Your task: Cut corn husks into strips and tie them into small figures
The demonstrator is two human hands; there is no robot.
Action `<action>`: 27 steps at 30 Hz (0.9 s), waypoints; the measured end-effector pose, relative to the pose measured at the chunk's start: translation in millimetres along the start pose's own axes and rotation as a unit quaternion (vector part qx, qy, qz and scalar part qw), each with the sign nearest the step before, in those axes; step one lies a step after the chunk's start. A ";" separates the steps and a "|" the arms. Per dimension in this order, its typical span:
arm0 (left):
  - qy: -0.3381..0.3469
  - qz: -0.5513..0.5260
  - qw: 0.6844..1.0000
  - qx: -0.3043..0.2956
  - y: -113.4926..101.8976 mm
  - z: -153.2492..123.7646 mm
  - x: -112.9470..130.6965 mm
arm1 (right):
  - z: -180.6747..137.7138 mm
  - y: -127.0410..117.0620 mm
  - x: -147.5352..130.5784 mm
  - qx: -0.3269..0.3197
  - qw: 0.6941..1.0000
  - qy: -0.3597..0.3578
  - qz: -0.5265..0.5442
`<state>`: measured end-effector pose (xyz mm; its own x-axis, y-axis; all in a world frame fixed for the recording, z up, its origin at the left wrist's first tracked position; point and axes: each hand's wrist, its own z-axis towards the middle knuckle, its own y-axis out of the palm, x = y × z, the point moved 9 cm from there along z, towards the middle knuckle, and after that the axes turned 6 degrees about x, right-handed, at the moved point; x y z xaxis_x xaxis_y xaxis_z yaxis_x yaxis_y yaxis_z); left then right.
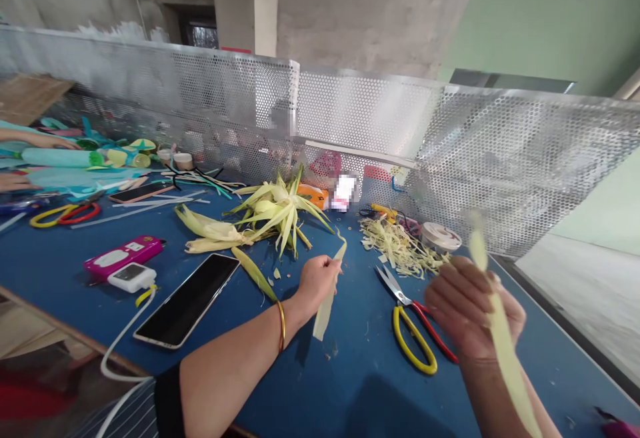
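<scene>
My left hand is closed on a pale corn husk strip, whose wide end hangs down toward the table and whose thin curled tip rises above the fingers. On the right, my right hand is raised nearer the camera, its fingers closed on a longer corn husk strip that trails down along the forearm; its top end is blurred. Scissors with yellow and red handles lie between the hands, blades apart. Beyond my left hand is a bunch of green corn husks, with a single husk beside the wrist.
Shredded husk lies beside a white tape roll. A phone and a power bank with a white cable are at left. Another person's hands are at far left. Perforated metal panels border the blue table.
</scene>
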<state>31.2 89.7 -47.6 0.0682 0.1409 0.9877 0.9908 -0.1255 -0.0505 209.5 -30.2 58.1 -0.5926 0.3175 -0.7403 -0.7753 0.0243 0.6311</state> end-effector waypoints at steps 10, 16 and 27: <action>-0.181 -0.169 0.964 -0.097 23.6 -17.4 -24.6 | 15.2 -35.6 75.2 0.161 0.944 0.096 -0.271; -0.140 -0.224 0.948 -0.177 40.6 -23.3 -14.4 | 13.2 -28.7 117.1 0.106 0.911 0.100 -0.386; -0.123 -0.262 0.947 -0.143 36.9 -19.8 -6.8 | -0.2 -18.3 153.1 0.015 0.906 0.211 -0.367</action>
<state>64.9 64.6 -53.3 -0.3632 0.4778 0.7999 0.8269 -0.2302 0.5130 132.9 17.8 -66.7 0.0448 -0.1851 -0.9817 -0.9917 0.1099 -0.0660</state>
